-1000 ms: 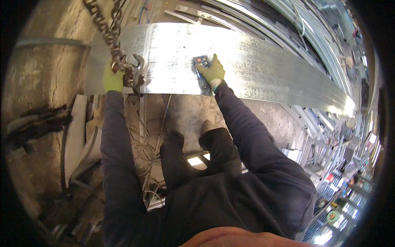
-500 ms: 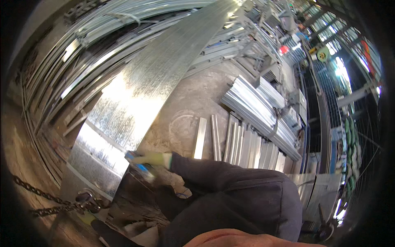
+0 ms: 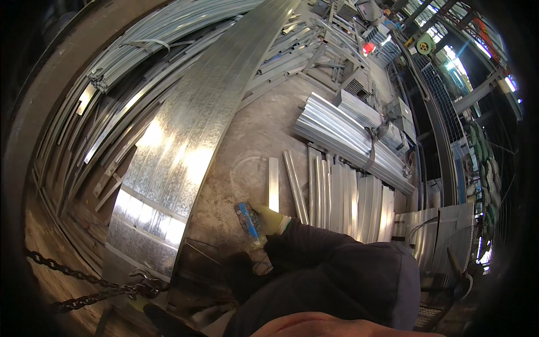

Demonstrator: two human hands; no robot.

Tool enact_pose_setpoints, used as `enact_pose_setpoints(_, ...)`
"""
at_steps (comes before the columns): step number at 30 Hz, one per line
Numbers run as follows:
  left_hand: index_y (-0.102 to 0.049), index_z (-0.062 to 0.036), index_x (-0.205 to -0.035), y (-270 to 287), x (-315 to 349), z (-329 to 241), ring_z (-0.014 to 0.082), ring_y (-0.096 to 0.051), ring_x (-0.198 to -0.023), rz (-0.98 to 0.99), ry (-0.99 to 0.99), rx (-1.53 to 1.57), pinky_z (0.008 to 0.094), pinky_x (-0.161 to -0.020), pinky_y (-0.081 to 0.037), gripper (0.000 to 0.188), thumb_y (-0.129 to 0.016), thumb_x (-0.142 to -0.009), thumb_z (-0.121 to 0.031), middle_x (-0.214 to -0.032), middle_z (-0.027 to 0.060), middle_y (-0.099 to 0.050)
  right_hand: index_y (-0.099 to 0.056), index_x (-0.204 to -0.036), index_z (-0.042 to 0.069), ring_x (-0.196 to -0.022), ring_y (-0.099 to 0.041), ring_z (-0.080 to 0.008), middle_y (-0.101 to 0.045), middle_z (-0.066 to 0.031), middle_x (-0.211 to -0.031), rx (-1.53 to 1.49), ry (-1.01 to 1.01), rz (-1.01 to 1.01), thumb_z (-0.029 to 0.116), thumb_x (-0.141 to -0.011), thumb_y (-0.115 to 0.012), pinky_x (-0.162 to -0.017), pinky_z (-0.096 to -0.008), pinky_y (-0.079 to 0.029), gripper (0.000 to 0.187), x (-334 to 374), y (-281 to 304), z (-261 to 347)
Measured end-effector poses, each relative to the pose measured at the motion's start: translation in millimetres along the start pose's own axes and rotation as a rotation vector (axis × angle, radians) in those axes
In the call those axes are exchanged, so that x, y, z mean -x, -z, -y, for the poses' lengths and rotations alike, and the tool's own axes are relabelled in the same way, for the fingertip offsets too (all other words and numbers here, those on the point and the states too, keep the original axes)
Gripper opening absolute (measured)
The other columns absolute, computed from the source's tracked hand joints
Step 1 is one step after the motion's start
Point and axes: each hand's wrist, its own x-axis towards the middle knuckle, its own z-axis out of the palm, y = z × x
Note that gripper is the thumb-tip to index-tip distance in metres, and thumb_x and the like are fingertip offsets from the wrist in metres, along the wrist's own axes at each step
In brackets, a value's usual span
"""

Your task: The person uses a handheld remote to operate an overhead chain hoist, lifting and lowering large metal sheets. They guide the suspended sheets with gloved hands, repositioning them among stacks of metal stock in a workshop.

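Note:
A long stack of shiny galvanized metal panels (image 3: 168, 160) runs from the lower left to the far top, with bands across its near part. At its near end sits a metal hook (image 3: 146, 285) joined to dark chains (image 3: 73, 272) from the left. My left hand (image 3: 137, 304), in a yellow-green glove, is beside and below the hook; its fingers are mostly hidden. Right of the stack, my right hand (image 3: 270, 220), in a similar glove, is closed around a blue and black handheld box (image 3: 247, 222), held clear of the panels.
Long metal profiles (image 3: 120, 121) lie piled on the left. A strapped bundle of silver profiles (image 3: 348, 143) and shorter metal strips (image 3: 345, 194) lie on the right. A brown beam (image 3: 42, 73) edges the far left. Concrete floor (image 3: 247, 140) shows between.
My right hand has moved the blue and black box rightward, away from the panels' edge. The whole view has shifted slightly. My left hand stays by the hook.

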Motion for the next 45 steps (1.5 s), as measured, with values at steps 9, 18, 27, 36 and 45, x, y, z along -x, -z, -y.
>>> enact_pose_setpoints(9, -0.052, -0.0067, -0.156, -3.2, 6.4, -22.9, 0.0338, -0.064, -0.132, 0.042, -0.116, -0.034, 0.0432, -0.109, -0.055, 0.058, -0.06, -0.098, -0.008, -0.152, 0.0195, -0.06, -0.065, -0.128, 0.009, -0.097, -0.068, -0.0199, -0.071, -0.0069, -0.111, 0.022, -0.009, 0.002, 0.063, -0.104, -0.057, -0.091, -0.0386, -0.058, 0.06, 12.9, 21.8, -4.7)
enact_pose_setpoints(18, -0.048, -0.0066, -0.159, -28.3, 14.2, -46.8, 0.0355, -0.06, -0.139, 0.104, -0.036, -0.164, 0.0444, -0.113, -0.051, 0.062, -0.055, -0.097, -0.003, -0.154, 0.0217, -0.057, -0.066, -0.126, 0.006, -0.097, -0.07, -0.021, -0.072, -0.0093, -0.112, 0.022, 0.02, -0.01, 0.06, -0.104, -0.06, -0.088, -0.0375, -0.06, 0.059, 43.0, 17.7, 23.9)
enact_pose_setpoints(27, -0.049, -0.0028, -0.157, -42.1, 32.9, -81.3, 0.0379, -0.063, -0.133, 0.208, -0.096, 0.114, 0.0424, -0.111, -0.05, 0.057, -0.052, -0.1, -0.002, -0.152, 0.0234, -0.059, -0.065, -0.127, 0.007, -0.101, -0.067, -0.0178, -0.07, -0.0071, -0.115, 0.083, -0.017, -0.016, 0.069, -0.103, -0.053, -0.093, -0.0343, -0.057, 0.068, 47.6, 33.1, 51.3)
enact_pose_setpoints(36, -0.069, -0.0073, -0.136, -68.9, 59.6, -91.5, 0.0357, -0.071, -0.119, 0.131, -0.191, -0.309, 0.0427, -0.101, -0.054, 0.039, -0.058, -0.099, -0.007, -0.133, 0.0186, -0.073, -0.059, -0.141, 0.002, -0.118, -0.066, -0.0253, -0.068, -0.0132, -0.131, -0.067, -0.082, -0.01, 0.057, -0.106, -0.06, -0.105, -0.0418, -0.056, 0.065, 49.8, 75.1, 58.6)
enact_pose_setpoints(45, -0.062, -0.0003, -0.141, -25.3, 42.3, -115.3, 0.0305, -0.07, -0.12, 0.265, -0.339, -0.592, 0.0401, -0.1, -0.055, 0.05, -0.073, -0.095, -0.018, -0.14, 0.0191, -0.068, -0.059, -0.141, 0.004, -0.114, -0.068, -0.0255, -0.07, -0.0126, -0.126, -0.151, -0.121, -0.019, 0.057, -0.105, -0.06, -0.103, -0.0417, -0.057, 0.064, 36.2, 92.5, 72.2)
